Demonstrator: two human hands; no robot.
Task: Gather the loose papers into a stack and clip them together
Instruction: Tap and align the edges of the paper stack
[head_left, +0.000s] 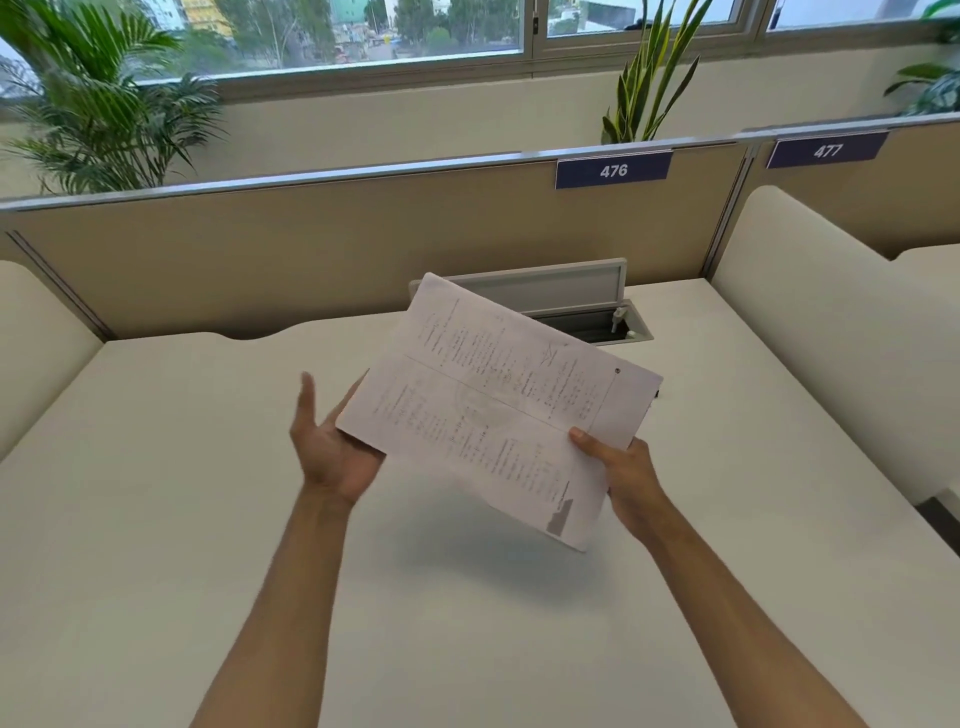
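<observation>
A stack of white printed papers (493, 400) is held tilted in the air above the white desk (156, 493). My right hand (618, 467) grips the stack's near right edge, thumb on top. My left hand (327, 447) is spread flat against the stack's left edge, fingers apart, pressing the sheets rather than gripping them. A small dark object (655, 393) peeks out from behind the papers' right corner on the desk; I cannot tell what it is. A crease runs across the top sheet.
An open cable hatch (587, 312) with its lid raised sits in the desk behind the papers. Beige partitions (311, 249) labelled 476 and 477 close off the back. Padded white side dividers (810, 332) flank the desk. Plants (104, 114) stand beyond.
</observation>
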